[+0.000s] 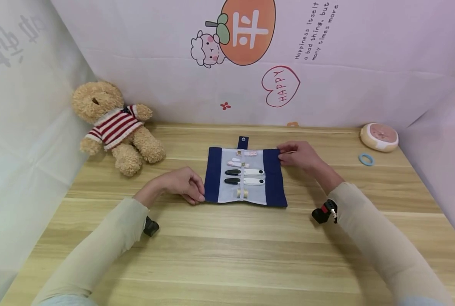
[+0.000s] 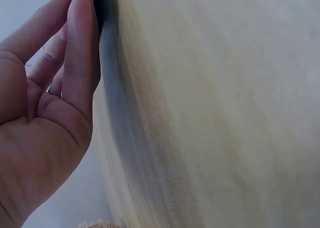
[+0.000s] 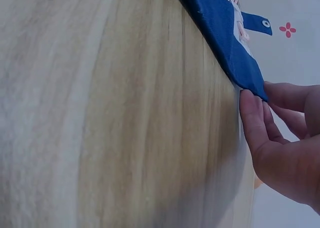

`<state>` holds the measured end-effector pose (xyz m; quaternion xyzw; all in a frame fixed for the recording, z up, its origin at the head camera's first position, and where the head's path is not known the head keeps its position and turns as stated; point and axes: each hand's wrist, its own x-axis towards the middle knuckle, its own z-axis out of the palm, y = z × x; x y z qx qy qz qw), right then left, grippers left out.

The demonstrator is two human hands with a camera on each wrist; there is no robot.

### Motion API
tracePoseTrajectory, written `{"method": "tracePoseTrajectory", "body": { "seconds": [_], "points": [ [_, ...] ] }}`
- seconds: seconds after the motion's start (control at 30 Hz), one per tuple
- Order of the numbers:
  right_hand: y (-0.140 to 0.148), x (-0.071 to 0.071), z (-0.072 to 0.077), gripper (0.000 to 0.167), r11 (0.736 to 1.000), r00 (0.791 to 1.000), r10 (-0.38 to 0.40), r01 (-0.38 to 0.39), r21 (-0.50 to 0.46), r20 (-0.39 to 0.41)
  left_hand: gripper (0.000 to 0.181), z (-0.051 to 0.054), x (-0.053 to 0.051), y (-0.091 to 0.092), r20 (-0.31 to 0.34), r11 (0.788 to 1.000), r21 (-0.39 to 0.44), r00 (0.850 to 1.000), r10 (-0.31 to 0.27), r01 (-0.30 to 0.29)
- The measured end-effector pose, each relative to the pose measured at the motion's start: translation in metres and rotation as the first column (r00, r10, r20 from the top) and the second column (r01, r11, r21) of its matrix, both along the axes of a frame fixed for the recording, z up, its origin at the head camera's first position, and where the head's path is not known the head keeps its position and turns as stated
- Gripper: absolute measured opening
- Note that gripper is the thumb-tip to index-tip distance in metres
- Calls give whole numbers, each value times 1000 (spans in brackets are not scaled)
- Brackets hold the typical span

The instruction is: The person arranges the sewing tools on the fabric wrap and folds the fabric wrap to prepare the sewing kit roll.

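Observation:
A navy fabric case with a pale grey lining lies unfolded on the table. My left hand pinches its lower left corner. In the left wrist view the thumb and fingers meet on a dark edge at the top. My right hand pinches the upper right corner, and the right wrist view shows the thumb against the navy cloth. Under a central elastic band sit two white tools with black ends, a cream spool-like piece and small pale pink-and-white items.
A snap tab sticks out from the case's far edge. A teddy bear in a striped shirt leans at the back left. At the back right are a round-cornered pink and white box and a blue ring. A printed white cloth hangs behind.

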<state>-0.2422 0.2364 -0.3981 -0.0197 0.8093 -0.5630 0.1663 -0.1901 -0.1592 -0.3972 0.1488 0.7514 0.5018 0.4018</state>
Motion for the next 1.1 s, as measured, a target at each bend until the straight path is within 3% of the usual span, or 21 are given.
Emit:
{"method": "tracePoseTrajectory", "body": {
  "seconds": [0.13,0.2,0.3,0.4,0.5,0.57,0.67,0.8,0.9,0.97,1.03,1.1],
  "points": [
    [0,-2,-2,46,999,999,25,-25,32,-20,10,0,1,0,-15,1000,-22,1000,-17,17],
    [1,-1,-1,45,989,994,61,-48,138,-92,11,0,1,1,-64,999,-39,998,-26,24],
    [0,4,2,38,934,958,161,-71,350,-237,13,1,0,3,-169,998,-61,985,-45,36],
    [-7,13,6,25,872,889,307,-120,474,-339,12,1,0,10,-312,994,-76,945,-94,73],
    [-17,28,10,13,859,838,426,-256,444,-341,10,-2,2,20,-442,987,-97,883,-155,125],
    [-22,40,10,8,844,815,484,-338,416,-319,9,-4,4,27,-484,982,-104,855,-187,155],
    [-27,53,6,7,820,793,546,-442,364,-269,9,-7,5,35,-505,975,-98,834,-221,199],
    [-29,64,1,14,764,756,626,-544,347,-192,13,-9,7,39,-503,966,-109,825,-259,237],
    [-32,69,0,21,717,725,669,-571,400,-165,16,-8,8,42,-519,957,-151,804,-291,249],
    [-34,71,-1,22,692,706,689,-570,443,-167,15,-8,9,44,-540,948,-182,780,-318,261],
    [-35,72,-1,20,673,685,705,-567,475,-181,11,-7,10,45,-561,942,-200,756,-337,271],
    [-36,73,-1,14,660,665,720,-566,495,-200,7,-6,10,46,-574,939,-208,743,-343,273]
  ]
}}
